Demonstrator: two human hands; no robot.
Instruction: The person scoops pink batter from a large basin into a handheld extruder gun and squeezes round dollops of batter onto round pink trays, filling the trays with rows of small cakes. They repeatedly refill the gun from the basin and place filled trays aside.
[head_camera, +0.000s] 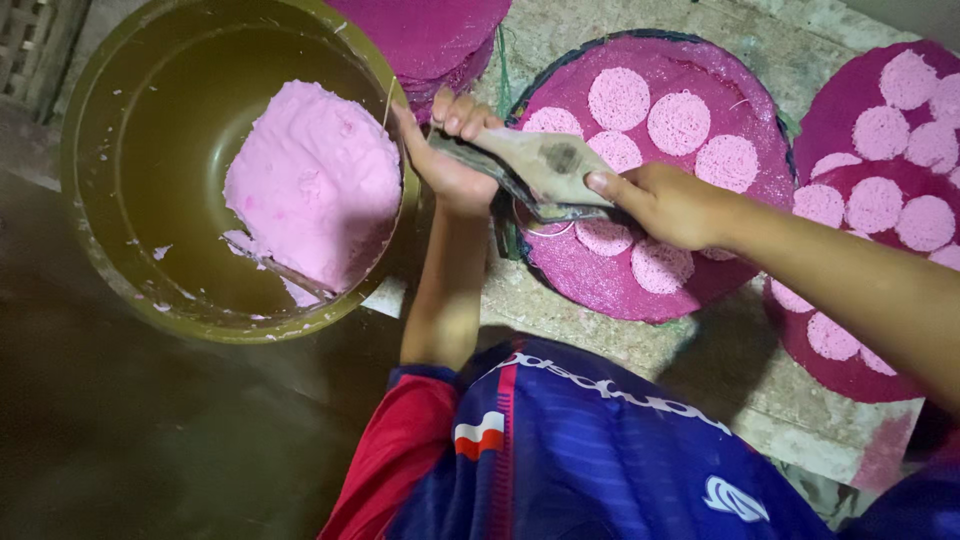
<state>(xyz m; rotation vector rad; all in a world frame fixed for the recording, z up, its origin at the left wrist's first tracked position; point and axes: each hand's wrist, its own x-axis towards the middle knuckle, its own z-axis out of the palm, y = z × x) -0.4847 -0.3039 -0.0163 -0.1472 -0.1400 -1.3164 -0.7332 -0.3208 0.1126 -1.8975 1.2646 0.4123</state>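
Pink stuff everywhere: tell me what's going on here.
A person sits over a round magenta tray dotted with pale pink lacy discs. The left hand and right hand together hold a worn, flat cone-shaped tool above the tray. Beside it, a big olive basin holds a mound of pink dough. Another tray of discs lies to the right.

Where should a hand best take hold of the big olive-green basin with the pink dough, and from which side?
Grip the olive-green basin at its bare far rim, opposite the pink dough. The dough heaps against the rim near the left hand, so that side is heavy and sticky; the rolled rim probably gives fingers a lip.
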